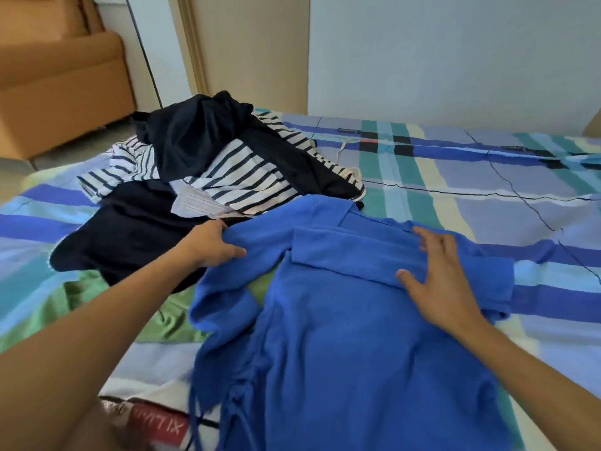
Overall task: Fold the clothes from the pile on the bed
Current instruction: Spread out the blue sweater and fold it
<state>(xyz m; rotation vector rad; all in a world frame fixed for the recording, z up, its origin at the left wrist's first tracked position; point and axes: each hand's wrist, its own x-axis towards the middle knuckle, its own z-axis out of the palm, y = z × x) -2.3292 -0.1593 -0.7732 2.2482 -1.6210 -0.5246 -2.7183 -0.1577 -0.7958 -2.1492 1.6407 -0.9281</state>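
Gripping shoulder edge of blue shirt (341,336) with left hand (211,245); pressing folded sleeve flat with right hand (435,278), fingers straight, spread. Spread on bed (455,190), near side, touching pile (221,164). Probably soft, light, limp; better to take at shoulders or hem corners.

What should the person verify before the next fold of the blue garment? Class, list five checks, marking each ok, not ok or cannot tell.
1. Left hand grips the blue garment at its left edge: ok.
2. Right hand lies flat on the folded-over strip near the collar: ok.
3. Nothing lies under the garment: not ok, a green cloth lies under its left side.
4. Fabric is smooth: not ok, the left side is bunched and gathered.
5. Lower hem is straight: cannot tell, it runs out of frame.
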